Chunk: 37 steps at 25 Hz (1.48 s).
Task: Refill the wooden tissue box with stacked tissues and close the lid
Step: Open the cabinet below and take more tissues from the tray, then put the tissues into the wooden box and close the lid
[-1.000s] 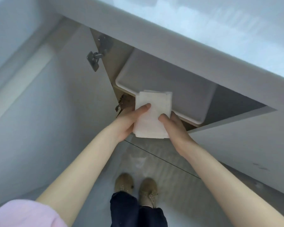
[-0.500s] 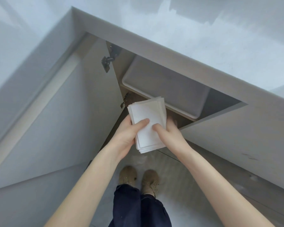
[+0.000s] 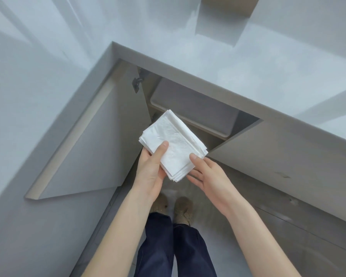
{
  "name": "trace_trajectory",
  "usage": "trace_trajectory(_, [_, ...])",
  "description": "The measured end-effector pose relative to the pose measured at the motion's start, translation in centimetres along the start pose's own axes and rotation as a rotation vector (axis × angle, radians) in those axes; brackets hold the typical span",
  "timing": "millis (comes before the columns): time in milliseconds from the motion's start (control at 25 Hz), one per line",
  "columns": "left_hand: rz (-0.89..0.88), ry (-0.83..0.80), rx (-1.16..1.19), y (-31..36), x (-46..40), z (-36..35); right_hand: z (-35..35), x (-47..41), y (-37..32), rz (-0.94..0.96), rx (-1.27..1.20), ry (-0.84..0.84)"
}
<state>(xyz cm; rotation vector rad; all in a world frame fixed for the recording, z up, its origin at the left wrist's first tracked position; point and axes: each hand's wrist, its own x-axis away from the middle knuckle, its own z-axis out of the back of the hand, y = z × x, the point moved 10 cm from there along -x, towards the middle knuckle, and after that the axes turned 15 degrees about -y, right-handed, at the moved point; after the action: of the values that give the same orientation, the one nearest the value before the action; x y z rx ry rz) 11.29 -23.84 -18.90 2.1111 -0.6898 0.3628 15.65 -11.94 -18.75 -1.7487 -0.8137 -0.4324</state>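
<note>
A stack of white folded tissues (image 3: 169,134) is held tilted in front of an open cabinet. My left hand (image 3: 150,170) grips the stack's lower left side, thumb on top and fingers underneath. My right hand (image 3: 210,176) is at the stack's lower right corner with its fingers spread; only the thumb tip touches the edge. A brownish box (image 3: 228,5) stands on the countertop (image 3: 208,56) at the far top, cut off by the frame edge, so I cannot tell whether its lid is up.
The cabinet door (image 3: 88,146) hangs open to the left below the counter. Inside the cabinet sits a grey bin (image 3: 194,108). A shut cabinet front (image 3: 278,156) is on the right. My shoes (image 3: 180,208) stand on the floor below.
The stack has come out and away from the cabinet toward me and turned diagonal. My right hand has loosened from its grip to spread fingers. My view has risen to show the countertop.
</note>
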Motion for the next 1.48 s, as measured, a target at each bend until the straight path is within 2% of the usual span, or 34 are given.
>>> trace_trajectory(120, [-0.054,-0.016,-0.045,1.8,1.8,-1.8,-2.4,1.5,-2.0,0.061,-0.018,-0.035])
trace_trajectory(240, [-0.089,-0.080,-0.081,3.7,3.4,-3.1,-2.7,3.0,-4.0,0.114,-0.041,0.067])
trace_trajectory(520, [0.008,-0.130,-0.316,8.3,5.6,-3.8,-2.9,6.3,-7.5,0.097,0.064,0.129])
trace_trajectory(920, [0.008,-0.270,-0.662,14.0,6.2,-7.5,-6.3,7.7,-14.2,0.220,0.241,0.195])
trace_trajectory(1240, [-0.014,-0.226,-0.650,16.0,3.0,-8.7,-3.6,7.1,-15.7,0.168,0.178,0.227])
trace_trajectory(1480, [0.017,-0.177,-0.660,17.6,-2.2,-11.2,0.8,4.7,-20.9,0.197,0.220,0.241])
